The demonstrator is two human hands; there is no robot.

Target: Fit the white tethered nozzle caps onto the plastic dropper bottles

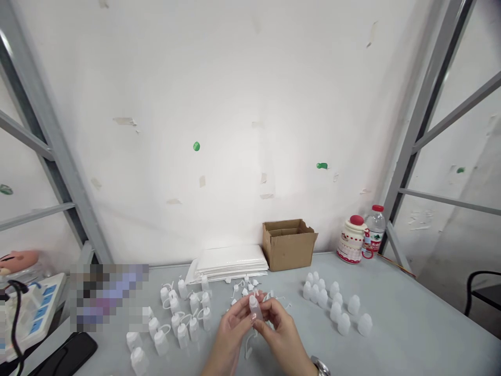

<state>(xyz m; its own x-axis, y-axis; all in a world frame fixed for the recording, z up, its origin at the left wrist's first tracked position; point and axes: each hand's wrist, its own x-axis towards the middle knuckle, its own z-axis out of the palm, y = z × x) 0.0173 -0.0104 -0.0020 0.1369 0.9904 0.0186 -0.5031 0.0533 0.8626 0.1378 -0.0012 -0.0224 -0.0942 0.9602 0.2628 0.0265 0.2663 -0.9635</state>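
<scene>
While the left hand (234,325) and right hand (279,328), both curled closed, grip a small bottle (255,309) in front of the box (291,251), squeezing too hard could dent it, and a loose hold could drop it among the caps (255,283).

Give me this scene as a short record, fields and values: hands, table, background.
Left hand: holds a small bottle, nozzle end up
Right hand: thumb and fingers also on that bottle; watch on wrist
Table, left: group of small white capped bottles, many with looped straps
Table, beyond hands: loose white caps
Table, right: cluster of small translucent containers
Table, back: stack of white sheets beside open cardboard box
Back right: red-lidded jar, clear bottle with red cap
</scene>
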